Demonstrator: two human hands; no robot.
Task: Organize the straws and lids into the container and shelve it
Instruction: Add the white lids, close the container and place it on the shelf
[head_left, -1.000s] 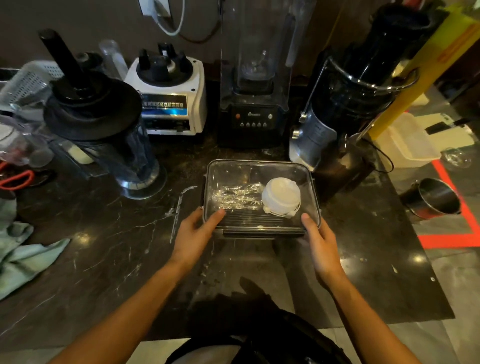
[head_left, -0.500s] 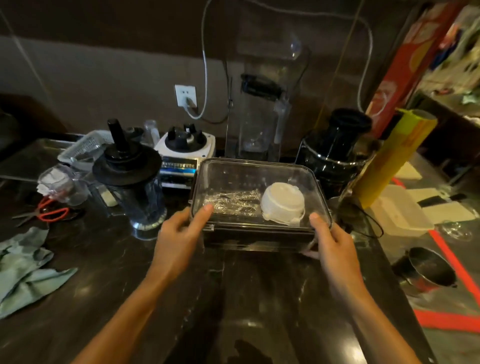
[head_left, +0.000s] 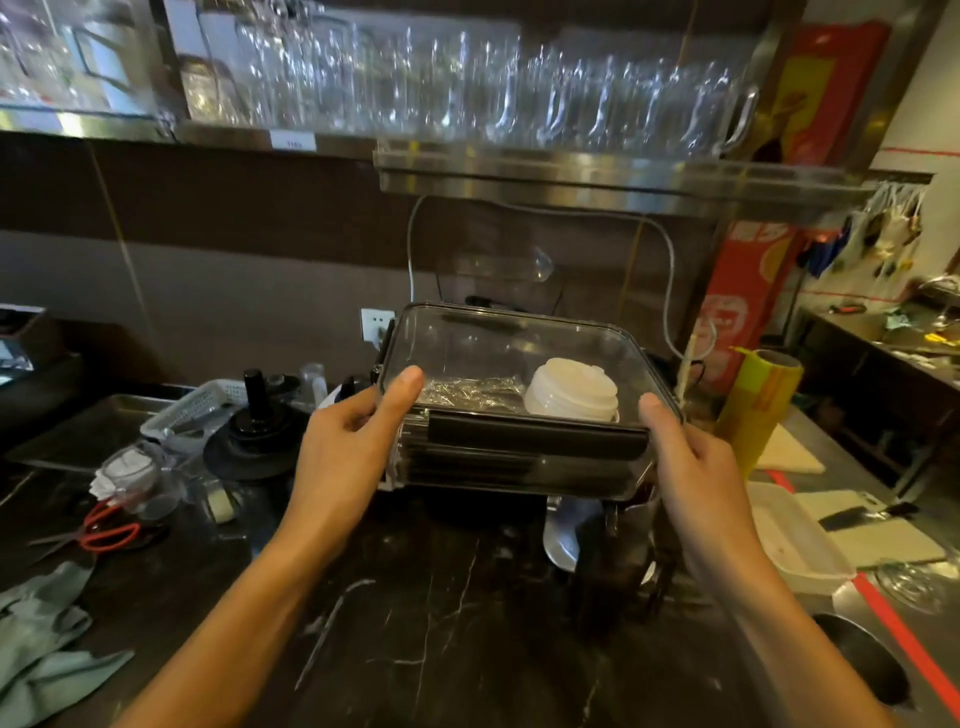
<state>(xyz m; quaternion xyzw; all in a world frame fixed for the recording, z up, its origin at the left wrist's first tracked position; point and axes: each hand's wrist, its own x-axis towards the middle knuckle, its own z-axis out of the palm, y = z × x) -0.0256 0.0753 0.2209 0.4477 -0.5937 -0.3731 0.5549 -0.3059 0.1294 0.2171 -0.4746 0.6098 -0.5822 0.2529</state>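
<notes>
Container (head_left: 524, 410) held in the air above the counter (head_left: 457, 613), below the steel shelf (head_left: 597, 179) — one hand at each near corner.

Left hand (head_left: 345, 447) grips the near left corner, thumb pressed flat on the clear lid, fingers curled under the wall; right hand (head_left: 691, 467) clasps the near right corner the same way, both forearms reaching up from the near edge. Shelf carries rows of glasses (head_left: 441, 78). Along the counter's left edge lie red-handled scissors (head_left: 98, 530) and a green cloth (head_left: 47, 649); a yellow roll (head_left: 753, 410) stands at its right. Through the lid show wrapped straws (head_left: 467, 389) beside stacked white lids (head_left: 571, 389) — a black latch runs along the near side.
</notes>
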